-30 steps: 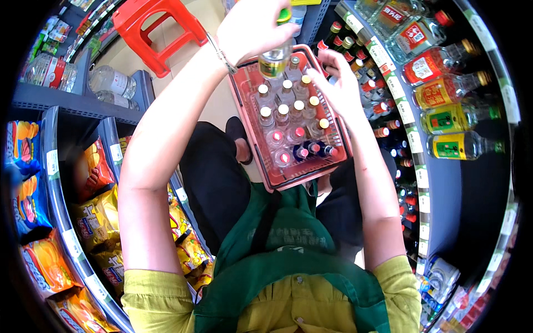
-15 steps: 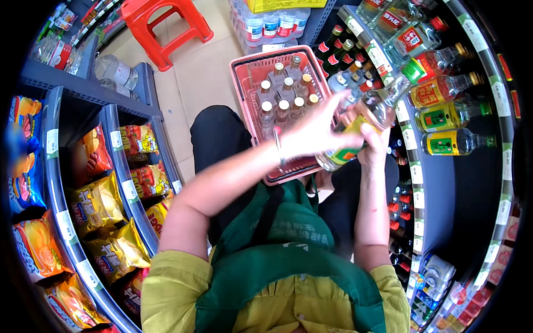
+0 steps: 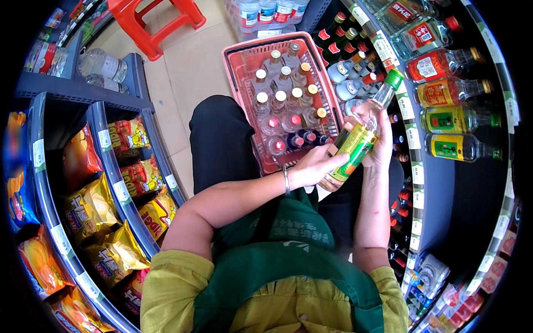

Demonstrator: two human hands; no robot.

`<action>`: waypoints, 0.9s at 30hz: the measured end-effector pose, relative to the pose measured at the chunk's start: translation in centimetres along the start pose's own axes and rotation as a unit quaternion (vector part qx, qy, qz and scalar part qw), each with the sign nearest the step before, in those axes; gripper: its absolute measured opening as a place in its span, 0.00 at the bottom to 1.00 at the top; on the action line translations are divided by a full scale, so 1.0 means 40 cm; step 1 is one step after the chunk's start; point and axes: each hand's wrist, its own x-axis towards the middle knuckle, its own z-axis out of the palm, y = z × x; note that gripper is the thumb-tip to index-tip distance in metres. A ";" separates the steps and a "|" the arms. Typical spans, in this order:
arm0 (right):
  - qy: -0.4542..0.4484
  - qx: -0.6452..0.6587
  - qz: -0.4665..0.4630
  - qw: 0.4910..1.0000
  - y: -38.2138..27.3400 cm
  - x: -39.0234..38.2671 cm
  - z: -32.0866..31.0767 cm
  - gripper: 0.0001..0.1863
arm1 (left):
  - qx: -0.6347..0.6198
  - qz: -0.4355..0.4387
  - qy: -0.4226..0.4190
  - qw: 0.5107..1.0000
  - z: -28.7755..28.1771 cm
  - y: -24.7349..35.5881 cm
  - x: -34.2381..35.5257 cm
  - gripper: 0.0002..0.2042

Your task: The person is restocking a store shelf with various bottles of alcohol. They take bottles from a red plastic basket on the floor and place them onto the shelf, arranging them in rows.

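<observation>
A clear glass bottle (image 3: 360,147) with a green cap and a yellow-green label is held at a slant between both hands, its cap pointing up and right. My left hand (image 3: 319,166) grips its lower part, thumb across the label. Around its upper body, on the right side, my right hand (image 3: 380,141) is closed. Just beyond my hands a pink-red plastic basket (image 3: 240,83) holds several upright clear bottles (image 3: 279,100) with white and gold caps. Nearer me in it stand bottles with red caps (image 3: 272,123) and a few dark blue ones (image 3: 297,140).
Lying bottles (image 3: 449,119) fill part of the right shelf, with dark-glass bottles (image 3: 336,50) lower down. Chip bags (image 3: 89,208) crowd the left shelves. A red plastic stool (image 3: 150,33) stands on the tiled floor ahead, and wrapped water bottles (image 3: 266,14) are beyond the basket.
My left hand has drawn back from over the basket toward me, onto the bottle's lower part, uncovering bottles in the basket. The bottle's green cap and label now show clearly.
</observation>
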 end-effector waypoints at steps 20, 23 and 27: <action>0.038 -0.020 -0.014 0.999 -0.022 -0.034 0.070 0.18 | -0.024 0.050 0.037 0.998 0.025 -0.042 -0.007 0.24; 0.017 -0.016 -0.018 1.000 -0.020 -0.035 0.057 0.19 | -0.017 0.035 0.019 0.999 0.028 -0.020 -0.012 0.32; 0.029 -0.039 -0.024 0.999 -0.022 -0.036 0.064 0.19 | 0.022 0.092 0.017 0.995 0.031 -0.032 -0.015 0.33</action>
